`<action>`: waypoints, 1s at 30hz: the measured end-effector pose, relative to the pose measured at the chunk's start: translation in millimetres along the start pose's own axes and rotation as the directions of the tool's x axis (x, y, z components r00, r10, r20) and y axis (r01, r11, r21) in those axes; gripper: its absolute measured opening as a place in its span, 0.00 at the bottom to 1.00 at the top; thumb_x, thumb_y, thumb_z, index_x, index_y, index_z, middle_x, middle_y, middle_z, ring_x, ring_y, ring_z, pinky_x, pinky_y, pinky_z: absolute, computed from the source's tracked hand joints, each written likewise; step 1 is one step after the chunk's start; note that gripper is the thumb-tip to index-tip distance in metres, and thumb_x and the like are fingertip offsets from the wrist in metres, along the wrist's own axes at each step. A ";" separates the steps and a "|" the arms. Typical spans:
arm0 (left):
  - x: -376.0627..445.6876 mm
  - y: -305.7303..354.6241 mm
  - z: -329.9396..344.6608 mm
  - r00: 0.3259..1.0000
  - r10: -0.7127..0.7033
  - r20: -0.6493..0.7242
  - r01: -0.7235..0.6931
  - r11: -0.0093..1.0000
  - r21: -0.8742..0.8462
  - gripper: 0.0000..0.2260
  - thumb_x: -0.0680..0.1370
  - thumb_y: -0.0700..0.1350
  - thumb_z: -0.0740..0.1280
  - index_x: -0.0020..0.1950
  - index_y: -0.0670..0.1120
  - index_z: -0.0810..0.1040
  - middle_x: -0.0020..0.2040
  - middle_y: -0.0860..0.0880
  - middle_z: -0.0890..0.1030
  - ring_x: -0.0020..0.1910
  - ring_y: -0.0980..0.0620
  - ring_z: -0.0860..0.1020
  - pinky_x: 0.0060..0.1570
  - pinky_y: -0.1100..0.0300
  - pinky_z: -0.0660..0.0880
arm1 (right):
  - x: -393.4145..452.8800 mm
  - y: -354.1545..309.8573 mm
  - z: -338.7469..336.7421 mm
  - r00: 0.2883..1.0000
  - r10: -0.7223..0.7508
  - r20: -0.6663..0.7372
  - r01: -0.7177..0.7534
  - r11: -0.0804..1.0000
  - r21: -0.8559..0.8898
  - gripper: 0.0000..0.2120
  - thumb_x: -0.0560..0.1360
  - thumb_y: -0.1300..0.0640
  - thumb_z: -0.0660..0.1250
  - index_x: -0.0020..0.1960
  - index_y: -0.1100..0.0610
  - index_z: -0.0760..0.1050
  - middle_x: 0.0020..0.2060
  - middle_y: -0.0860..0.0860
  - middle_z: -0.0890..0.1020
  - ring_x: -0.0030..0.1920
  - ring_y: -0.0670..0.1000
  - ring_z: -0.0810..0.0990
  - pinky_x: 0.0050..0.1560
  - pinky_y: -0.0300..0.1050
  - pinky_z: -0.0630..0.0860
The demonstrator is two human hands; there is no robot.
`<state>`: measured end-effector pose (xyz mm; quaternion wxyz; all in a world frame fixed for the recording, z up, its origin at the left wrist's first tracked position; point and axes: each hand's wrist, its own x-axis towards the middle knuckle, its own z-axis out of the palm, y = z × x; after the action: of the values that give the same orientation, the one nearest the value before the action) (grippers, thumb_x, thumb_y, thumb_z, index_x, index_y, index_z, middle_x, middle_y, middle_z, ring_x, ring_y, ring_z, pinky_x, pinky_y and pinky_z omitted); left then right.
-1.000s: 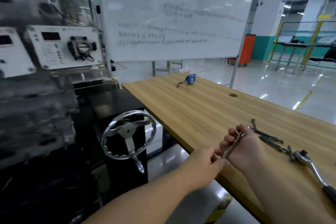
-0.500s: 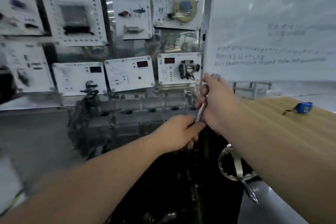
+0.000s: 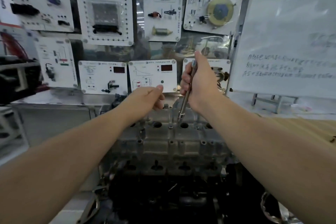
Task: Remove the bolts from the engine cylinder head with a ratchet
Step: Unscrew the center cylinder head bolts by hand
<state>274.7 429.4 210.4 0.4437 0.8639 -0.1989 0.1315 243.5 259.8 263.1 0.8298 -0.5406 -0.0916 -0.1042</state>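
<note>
Bolts are not visible as heads from our view; what we see on the engine cylinder head [image 3: 169,143] is a row of dark round holes along its far edge and several small studs nearer to us. The cylinder head sits low in the centre, below the wall of training panels [image 3: 152,76].

Our right hand [image 3: 199,82] is wrapped around a slim metal tool [image 3: 185,101], fingers curled tightly on its upper part, and the tool is held almost upright. Its lower tip hangs just above one of the round holes [image 3: 184,125], not yet inside. Our left hand [image 3: 147,98] holds nothing; the fingers are loosely bent, with the thumb out.

For this step, we think the tool should go straight down into the hole, without tilt, until it seats on the bolt deep inside. The left hand could steady the shaft.

Counted: two hands, one tool, one cylinder head. We can count three round holes clearly in the far row; more may be hidden by our arms.
</note>
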 end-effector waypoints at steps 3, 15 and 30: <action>13.5 -16.9 -10.3 0.986 -0.129 -0.102 0.112 0.981 -0.161 0.25 0.83 0.63 0.52 0.48 0.49 0.83 0.40 0.52 0.87 0.39 0.55 0.85 0.45 0.53 0.72 | 19.6 7.4 4.1 1.000 -0.005 0.027 0.006 1.000 -0.013 0.24 0.81 0.38 0.57 0.32 0.51 0.66 0.23 0.49 0.64 0.24 0.49 0.59 0.25 0.41 0.61; 38.4 -25.4 -10.3 0.938 -0.338 -0.074 0.280 0.867 -0.413 0.34 0.82 0.68 0.44 0.50 0.47 0.82 0.43 0.47 0.87 0.38 0.53 0.85 0.45 0.52 0.71 | 49.1 40.0 3.6 0.993 0.064 0.101 -0.061 0.997 -0.038 0.25 0.81 0.38 0.57 0.30 0.51 0.66 0.23 0.49 0.63 0.24 0.49 0.57 0.27 0.43 0.57; 24.5 -18.9 36.6 0.990 -0.138 -0.027 0.127 0.961 -0.246 0.21 0.84 0.59 0.56 0.48 0.48 0.82 0.44 0.51 0.86 0.39 0.58 0.83 0.35 0.65 0.73 | 50.0 47.3 -2.0 0.998 -0.003 0.069 0.001 1.000 0.019 0.27 0.80 0.38 0.58 0.28 0.52 0.66 0.22 0.49 0.64 0.23 0.49 0.58 0.28 0.43 0.59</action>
<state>307.0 403.8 185.8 0.5582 0.8112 -0.1456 0.0952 304.5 272.8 234.0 0.8312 -0.5357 -0.1218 -0.0855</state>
